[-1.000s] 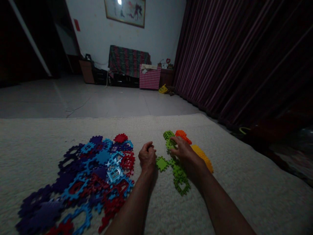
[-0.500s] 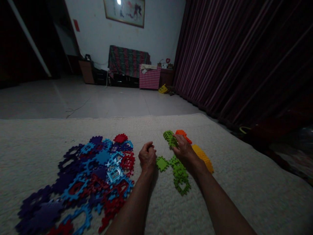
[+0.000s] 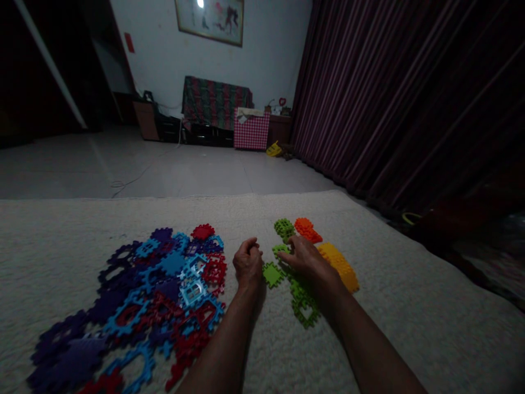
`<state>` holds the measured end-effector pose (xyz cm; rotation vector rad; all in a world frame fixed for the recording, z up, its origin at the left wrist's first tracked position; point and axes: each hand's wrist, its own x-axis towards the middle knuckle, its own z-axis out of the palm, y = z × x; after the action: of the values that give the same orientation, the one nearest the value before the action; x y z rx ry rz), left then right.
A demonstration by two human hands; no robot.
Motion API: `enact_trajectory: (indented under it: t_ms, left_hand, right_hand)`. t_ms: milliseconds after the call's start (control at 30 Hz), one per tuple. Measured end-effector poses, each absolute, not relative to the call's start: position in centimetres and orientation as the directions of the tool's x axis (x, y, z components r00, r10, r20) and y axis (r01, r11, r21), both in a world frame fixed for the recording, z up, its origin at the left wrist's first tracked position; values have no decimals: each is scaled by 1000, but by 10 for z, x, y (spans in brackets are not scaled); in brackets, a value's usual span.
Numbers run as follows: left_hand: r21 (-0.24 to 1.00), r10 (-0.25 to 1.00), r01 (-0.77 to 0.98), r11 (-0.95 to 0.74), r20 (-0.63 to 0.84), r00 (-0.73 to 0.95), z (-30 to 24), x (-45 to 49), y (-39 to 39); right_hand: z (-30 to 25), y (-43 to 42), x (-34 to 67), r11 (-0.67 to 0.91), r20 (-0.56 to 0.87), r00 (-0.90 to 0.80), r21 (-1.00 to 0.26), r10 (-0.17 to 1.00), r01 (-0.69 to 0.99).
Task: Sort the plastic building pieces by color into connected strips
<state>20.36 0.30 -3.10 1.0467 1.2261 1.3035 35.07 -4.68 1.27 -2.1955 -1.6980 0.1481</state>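
My left hand (image 3: pixel 248 264) rests on the pale blanket with its fingers curled in; whatever may be inside them is hidden. Just right of it lies a flat green square tile (image 3: pixel 272 274) with toothed edges. My right hand (image 3: pixel 305 256) pinches a light green toothed piece (image 3: pixel 280 250) between thumb and fingers, slightly above that tile. Beyond the fingers sit green lattice pieces (image 3: pixel 284 227). More green pieces (image 3: pixel 305 309) stretch toward me beneath the right wrist, one with a heart-shaped opening. A row of stacked yellow pieces (image 3: pixel 339 267) lies beside the right forearm.
Orange pieces (image 3: pixel 307 230) lie beyond the yellow ones. To the left spreads a big heap of purple, blue and red interlocking pieces (image 3: pixel 172 264). The blanket (image 3: pixel 389 306) ends at a tiled floor (image 3: pixel 205 169); a dark curtain (image 3: pixel 348 82) hangs on the right.
My right hand has drawn back toward me from the far green lattice pieces, and a light green piece now shows at its fingertips. The left hand has stayed in place.
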Motion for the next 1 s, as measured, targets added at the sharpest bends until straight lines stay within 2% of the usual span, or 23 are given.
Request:
enact_trajectory:
  t_ms: [67,200,333,400,533,733,1000]
  left_hand:
    - [994,993,-106,36,-47,-105,-29,203,3]
    - [993,993,-117,31,-44,-109,-29,204,3]
    - [993,993,-120,22,-35,-109,-31,204,3]
    - [993,994,-117,12,-25,-110,-32,204,3]
    - [992,993,-125,24,-37,-109,-33,205,4]
    - [994,994,-112,19,-31,-107,-38,206,7]
    - [989,994,-144,35,-49,-94,-34,205,4]
  right_hand:
    - [11,-40,342,-229,119,271,-279,955,932]
    - [-1,-35,336,-243,187,284,-214,940,946]
    - [-12,-28,352,-225,278,319,-321,906,920]
    - [-14,-24,361,-211,372,356,-375,857,903]
    - [-20,-20,370,-163,542,365,-385,757,908]
    - [-31,-21,373,-145,570,338,-356,749,923]
    - [-26,-21,373,-136,607,357,-379,710,915]
